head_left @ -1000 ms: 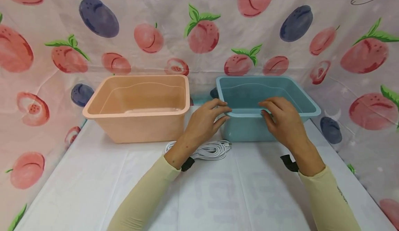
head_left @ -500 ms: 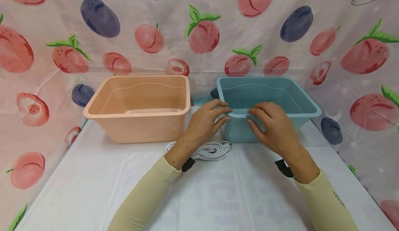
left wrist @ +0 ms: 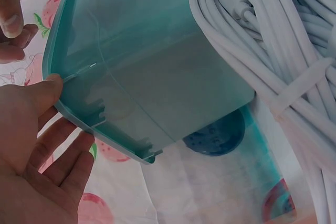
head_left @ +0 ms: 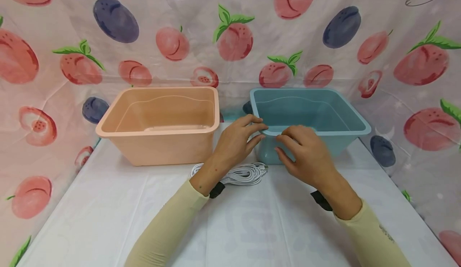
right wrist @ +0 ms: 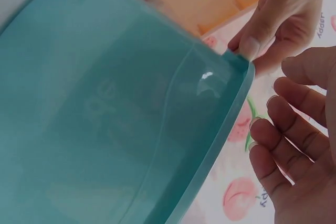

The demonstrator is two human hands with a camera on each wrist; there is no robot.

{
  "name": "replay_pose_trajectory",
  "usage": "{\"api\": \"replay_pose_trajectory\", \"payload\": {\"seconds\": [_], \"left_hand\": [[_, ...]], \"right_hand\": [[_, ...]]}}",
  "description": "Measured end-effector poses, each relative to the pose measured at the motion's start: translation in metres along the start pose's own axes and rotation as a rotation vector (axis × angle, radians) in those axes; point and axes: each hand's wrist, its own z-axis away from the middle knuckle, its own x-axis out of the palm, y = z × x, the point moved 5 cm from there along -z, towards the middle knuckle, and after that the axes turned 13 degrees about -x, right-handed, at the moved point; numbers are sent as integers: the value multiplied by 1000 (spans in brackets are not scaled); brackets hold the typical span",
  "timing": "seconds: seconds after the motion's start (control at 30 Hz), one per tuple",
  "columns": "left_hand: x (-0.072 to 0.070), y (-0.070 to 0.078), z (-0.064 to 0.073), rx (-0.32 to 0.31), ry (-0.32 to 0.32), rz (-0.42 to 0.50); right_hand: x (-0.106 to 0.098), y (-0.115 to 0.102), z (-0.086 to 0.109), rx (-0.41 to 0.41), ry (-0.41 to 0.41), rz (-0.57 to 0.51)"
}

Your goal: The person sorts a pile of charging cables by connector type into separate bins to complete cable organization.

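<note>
Left hand [head_left: 235,141]: grip clamped on teal rectangular plastic tub [head_left: 343,133], near-left corner. Right hand [head_left: 306,155]: grip apart, beside tub. Best steady tub, sparing white coiled cable [head_left: 247,175].

a peach-orange bin [head_left: 162,151], a teal bin [head_left: 299,107], a coil of white cable [head_left: 249,175], 2 pale yellow-green sleeves [head_left: 163,223], black bands [head_left: 217,190], a white tablecloth [head_left: 104,207] with faint greyish markings [head_left: 256,221], a pale pinkish backdrop [head_left: 201,7] patterned with pink-red fruit [head_left: 235,43], green leaves [head_left: 224,15] and dark blue ovals [head_left: 116,19]
</note>
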Motion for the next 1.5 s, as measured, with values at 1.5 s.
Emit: {"api": "replay_pose_trajectory", "payload": {"seconds": [1.5], "left_hand": [[-2,-1,1,4,-24,-17]], "right_hand": [[97,-68,-7,-193,-160,-72]]}}
